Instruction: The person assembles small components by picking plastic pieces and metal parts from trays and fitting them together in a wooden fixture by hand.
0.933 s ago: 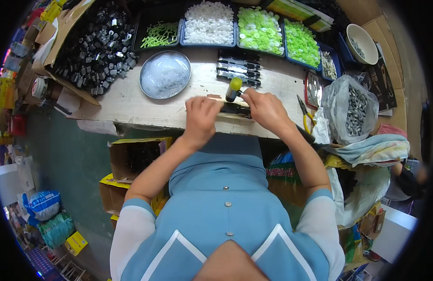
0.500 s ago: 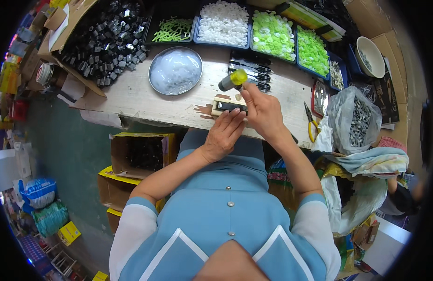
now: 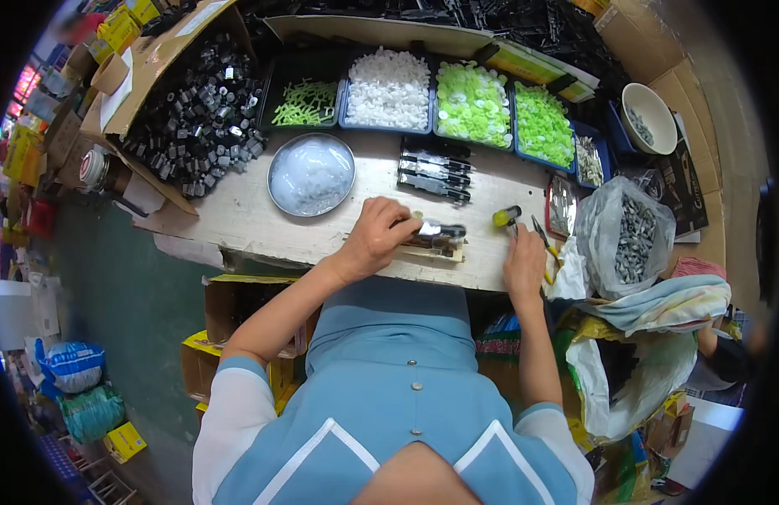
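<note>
My left hand (image 3: 375,238) is closed on one end of a small dark part with a shiny surface (image 3: 442,231), blurred by motion. That part is lifted just over a pale wooden block (image 3: 451,253) near the table's front edge. Farther right, my right hand (image 3: 524,265) grips the handle of a small mallet, whose yellow and dark head (image 3: 506,216) points away from me. Close beside that hand lie pliers with yellow handles (image 3: 552,259). Several similar black parts (image 3: 434,177) lie in a row beyond the block.
Along the back stand trays of green strips (image 3: 305,103), white pieces (image 3: 388,91) and green discs (image 3: 473,103). A round metal dish (image 3: 311,175) sits left of centre, near a carton of black pieces (image 3: 200,118). At the right is a plastic bag of metal parts (image 3: 627,240).
My left hand has raised the dark part off the wooden block. My right hand has carried the mallet from above the block to the right, down beside the pliers.
</note>
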The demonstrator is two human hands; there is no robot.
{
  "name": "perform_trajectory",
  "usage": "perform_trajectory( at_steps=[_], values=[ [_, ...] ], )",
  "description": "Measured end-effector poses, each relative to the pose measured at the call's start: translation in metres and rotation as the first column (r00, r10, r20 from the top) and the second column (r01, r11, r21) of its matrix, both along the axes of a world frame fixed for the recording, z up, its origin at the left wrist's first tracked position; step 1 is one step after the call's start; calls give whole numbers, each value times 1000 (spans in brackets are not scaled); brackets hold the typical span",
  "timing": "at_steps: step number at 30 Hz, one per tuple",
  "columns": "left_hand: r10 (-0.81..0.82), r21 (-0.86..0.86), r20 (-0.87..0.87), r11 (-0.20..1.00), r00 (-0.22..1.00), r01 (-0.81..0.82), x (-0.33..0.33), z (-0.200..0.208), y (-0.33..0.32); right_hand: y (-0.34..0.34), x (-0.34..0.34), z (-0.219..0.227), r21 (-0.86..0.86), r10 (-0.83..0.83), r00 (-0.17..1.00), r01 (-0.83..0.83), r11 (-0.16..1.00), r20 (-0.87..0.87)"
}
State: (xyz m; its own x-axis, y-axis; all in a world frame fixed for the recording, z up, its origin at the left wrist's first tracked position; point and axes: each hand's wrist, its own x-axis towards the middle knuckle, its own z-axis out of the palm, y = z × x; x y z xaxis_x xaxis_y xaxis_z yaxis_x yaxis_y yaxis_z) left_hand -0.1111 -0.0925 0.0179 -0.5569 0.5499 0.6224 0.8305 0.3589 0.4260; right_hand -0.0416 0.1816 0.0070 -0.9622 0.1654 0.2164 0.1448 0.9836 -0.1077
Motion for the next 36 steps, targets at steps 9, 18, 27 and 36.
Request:
perform_trajectory(
  at_steps=[9,18,27,36],
  values=[
    [203,-101,-356,962,912,-253,-107,-2,57,-9,-26,24,-96,2,986,-18,995,-169],
    [218,-107,-290,960,932,-258,-110,0,56,-27,-158,84,22,316,803,-354,935,-505],
    [643,205,79,737,761,-644,-62,28,-72,-80,-345,144,168,288,809,-235,957,-512],
    [820,183,362,404,443,-896,-23,-21,-211,-23,-413,148,-594,-92,808,-345,727,-582]
  ],
)
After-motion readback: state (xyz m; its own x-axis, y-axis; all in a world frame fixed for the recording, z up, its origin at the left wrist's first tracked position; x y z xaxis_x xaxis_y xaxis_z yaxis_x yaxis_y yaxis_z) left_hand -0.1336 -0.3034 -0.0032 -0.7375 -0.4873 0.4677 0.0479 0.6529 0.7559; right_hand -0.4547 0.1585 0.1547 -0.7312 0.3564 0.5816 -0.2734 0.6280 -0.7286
